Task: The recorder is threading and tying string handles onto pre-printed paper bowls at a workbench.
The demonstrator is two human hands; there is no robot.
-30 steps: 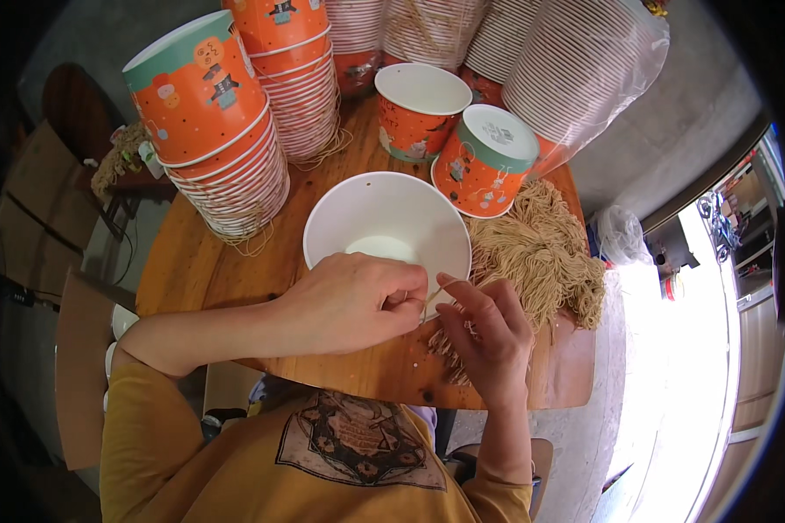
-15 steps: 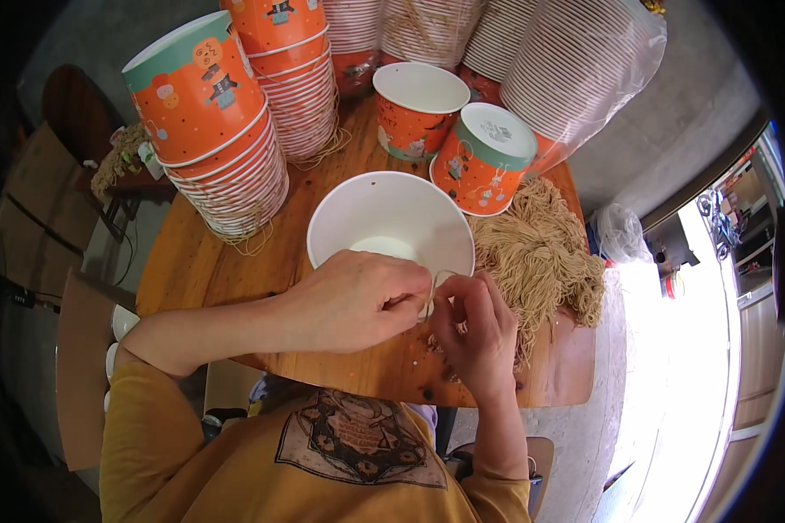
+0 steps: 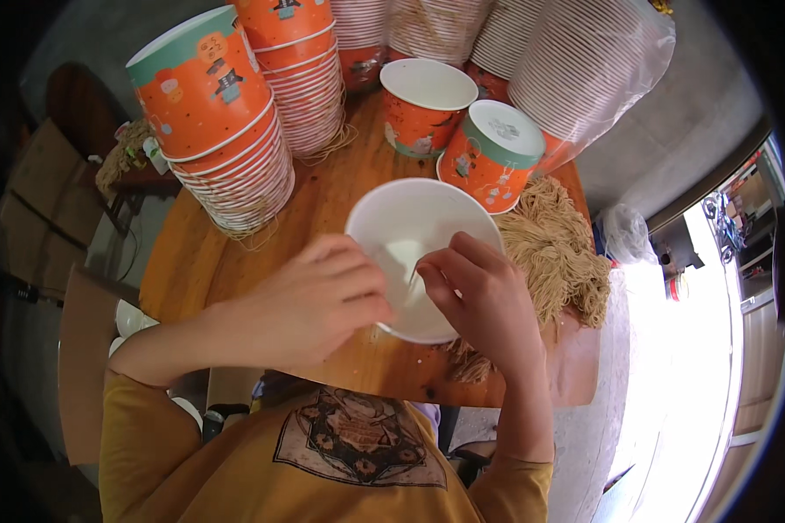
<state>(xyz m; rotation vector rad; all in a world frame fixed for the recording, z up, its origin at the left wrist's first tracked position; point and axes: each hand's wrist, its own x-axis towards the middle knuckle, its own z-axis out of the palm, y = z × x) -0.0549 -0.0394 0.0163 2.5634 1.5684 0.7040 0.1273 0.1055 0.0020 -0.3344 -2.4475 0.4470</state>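
A white-lined paper bucket stands near the front of the wooden table, its open mouth facing me. My left hand, slightly blurred, is closed at the bucket's left rim, fingers curled over the edge. Over the bucket's right side, my right hand pinches a thin string between thumb and forefinger. The far end of that string is hard to make out against the white wall. A heap of tan twine lies to the right of the bucket.
Behind, an orange bucket stands upright beside an upturned one. Tall stacks of orange buckets line the left side; wrapped white-rimmed stacks fill the back. The table has a rounded front edge.
My hands have come apart from their meeting point at the near rim. The bucket has shifted right and turned; my left hand has moved left to its rim.
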